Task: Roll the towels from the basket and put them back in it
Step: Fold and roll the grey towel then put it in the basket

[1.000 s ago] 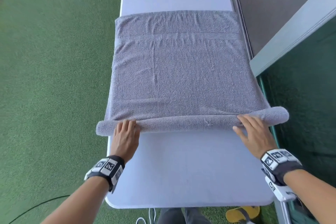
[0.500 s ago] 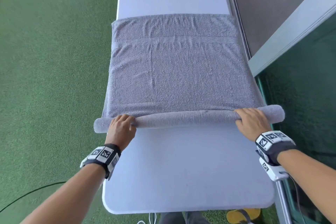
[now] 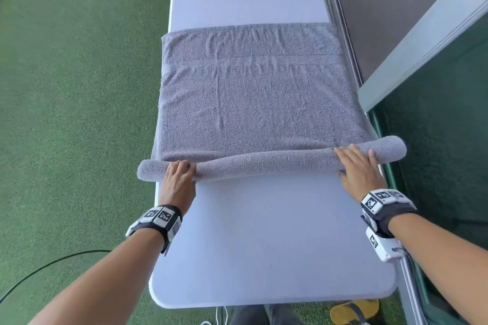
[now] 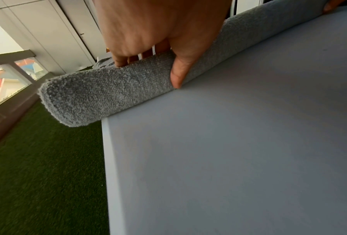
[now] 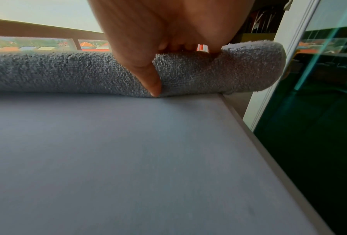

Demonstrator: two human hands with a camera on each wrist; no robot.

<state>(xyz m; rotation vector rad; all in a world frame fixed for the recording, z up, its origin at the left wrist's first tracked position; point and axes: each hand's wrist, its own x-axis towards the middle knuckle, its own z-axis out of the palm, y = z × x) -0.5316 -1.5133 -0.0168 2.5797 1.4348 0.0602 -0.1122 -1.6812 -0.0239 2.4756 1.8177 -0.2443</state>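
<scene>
A grey towel (image 3: 256,103) lies spread across the white table (image 3: 264,240), its near edge wound into a roll (image 3: 264,165) that overhangs both table sides. My left hand (image 3: 184,169) grips the roll near its left end, fingers curled over the top. In the left wrist view the left hand (image 4: 148,71) has its thumb (image 4: 177,79) against the roll's near side. My right hand (image 3: 351,161) holds the roll near its right end. In the right wrist view the right hand (image 5: 174,70) has its thumb (image 5: 153,85) down the front. No basket is in view.
Green artificial grass (image 3: 79,113) lies left of the table, with a black cable (image 3: 52,264) on it. A wall and a glass door (image 3: 435,145) stand close along the right side. A yellow sandal (image 3: 353,311) lies on the floor by the table's near edge.
Both hands have pushed the roll a little farther up the towel, and it has grown thicker. The right hand's fingers, curled half a second ago, now reach farther over the roll.
</scene>
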